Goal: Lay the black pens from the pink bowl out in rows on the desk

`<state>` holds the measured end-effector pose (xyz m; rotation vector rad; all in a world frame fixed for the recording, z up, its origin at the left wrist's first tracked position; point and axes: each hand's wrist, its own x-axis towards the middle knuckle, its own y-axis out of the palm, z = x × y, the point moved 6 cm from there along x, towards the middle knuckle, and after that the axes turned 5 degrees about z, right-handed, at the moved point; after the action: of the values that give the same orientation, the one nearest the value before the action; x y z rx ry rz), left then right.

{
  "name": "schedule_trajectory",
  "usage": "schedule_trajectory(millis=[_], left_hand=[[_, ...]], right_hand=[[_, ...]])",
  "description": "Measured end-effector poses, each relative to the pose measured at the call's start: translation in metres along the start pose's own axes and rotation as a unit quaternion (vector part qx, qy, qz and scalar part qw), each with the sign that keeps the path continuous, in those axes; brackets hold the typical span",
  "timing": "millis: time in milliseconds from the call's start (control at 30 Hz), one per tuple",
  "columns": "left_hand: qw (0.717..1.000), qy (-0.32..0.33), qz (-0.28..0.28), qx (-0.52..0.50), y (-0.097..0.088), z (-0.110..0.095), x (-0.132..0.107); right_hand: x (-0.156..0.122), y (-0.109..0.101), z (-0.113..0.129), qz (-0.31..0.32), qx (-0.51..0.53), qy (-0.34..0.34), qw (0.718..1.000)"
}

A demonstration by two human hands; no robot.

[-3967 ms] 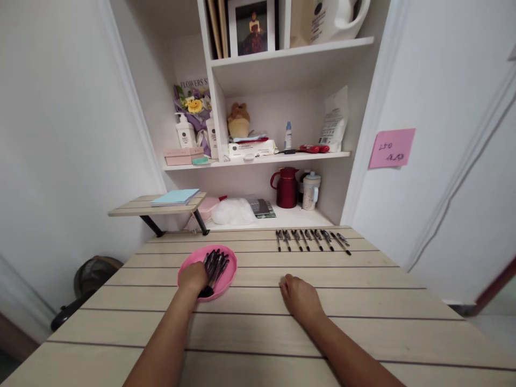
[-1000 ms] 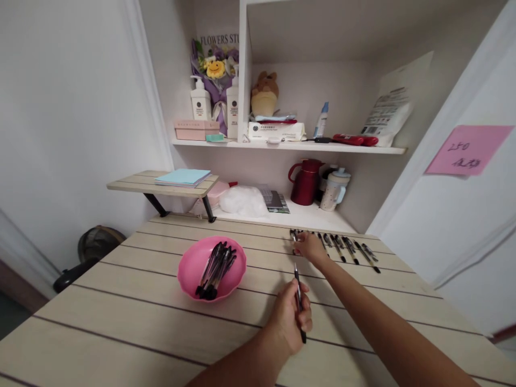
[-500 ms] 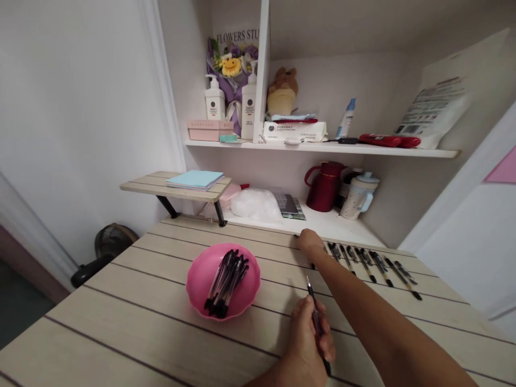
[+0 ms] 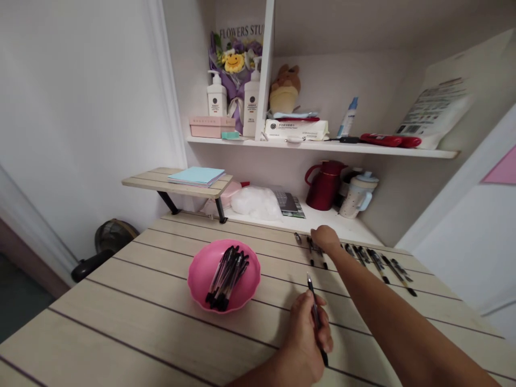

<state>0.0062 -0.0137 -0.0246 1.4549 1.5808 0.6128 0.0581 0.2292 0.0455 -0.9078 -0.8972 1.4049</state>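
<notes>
My left hand [image 4: 306, 333] is closed around a black pen [image 4: 316, 320], its bare metal tip pointing away from me over the desk. My right hand [image 4: 325, 239] reaches to the back of the desk, fingers closed together at the left end of a row of pens. What its fingertips hold is mostly hidden. Just left of it lies a short dark piece like a pen cap [image 4: 298, 238]. A dark pen [image 4: 310, 252] lies below the fingers, and more pens [image 4: 379, 266] spread to the right. A pink bowl [image 4: 197, 269] at left holds several black pens [image 4: 228, 277].
A small raised shelf [image 4: 149, 180] with blue paper [image 4: 197, 175] stands at the back left. Behind the desk are a plastic bag [image 4: 256, 203], a red jug [image 4: 323, 185] and a pale cup [image 4: 358, 196]. A shelf [image 4: 363, 148] with bottles and packets runs above.
My right hand has moved right along the pen row, uncovering the cap-like piece and pens it covered before. My left hand keeps its hold on the pen, nearly still.
</notes>
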Motion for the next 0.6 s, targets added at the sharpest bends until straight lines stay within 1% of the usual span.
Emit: schedule_trajectory(millis=[100,200,300,367,400,467,500,533,567,600], left_hand=[[1.0,-0.001,-0.001,-0.003,0.001,-0.001,-0.002],[1.0,0.002,-0.006,-0.005,0.002,-0.002,-0.002],[1.0,0.009,-0.02,-0.005,0.002,-0.004,-0.003],[0.999,0.008,-0.032,-0.005,0.002,-0.005,-0.003],[0.999,0.007,-0.036,-0.004,0.002,-0.005,-0.003],[0.999,0.01,-0.039,-0.001,0.002,-0.006,-0.003],[0.999,0.013,-0.037,0.001,0.003,-0.007,-0.003],[0.999,0.02,-0.033,0.003,0.004,-0.008,-0.003],[0.999,0.029,-0.029,0.008,0.004,-0.009,-0.003],[0.999,0.039,-0.025,0.013,0.005,-0.011,-0.003]], right_hand=[[-0.005,-0.009,-0.009,0.007,0.028,-0.008,1.0],[-0.021,-0.003,-0.012,0.039,0.078,-0.023,0.996],[-0.049,0.009,-0.009,0.087,0.155,-0.039,0.983],[-0.074,0.015,-0.004,0.127,0.219,-0.058,0.966],[-0.087,0.017,0.0,0.153,0.26,-0.073,0.951],[-0.115,0.019,0.008,0.21,0.345,-0.097,0.91],[-0.128,0.021,0.012,0.248,0.399,-0.108,0.876],[-0.141,0.022,0.016,0.279,0.435,-0.114,0.849],[-0.151,0.023,0.018,0.298,0.459,-0.115,0.829],[-0.159,0.024,0.019,0.303,0.475,-0.111,0.819]])
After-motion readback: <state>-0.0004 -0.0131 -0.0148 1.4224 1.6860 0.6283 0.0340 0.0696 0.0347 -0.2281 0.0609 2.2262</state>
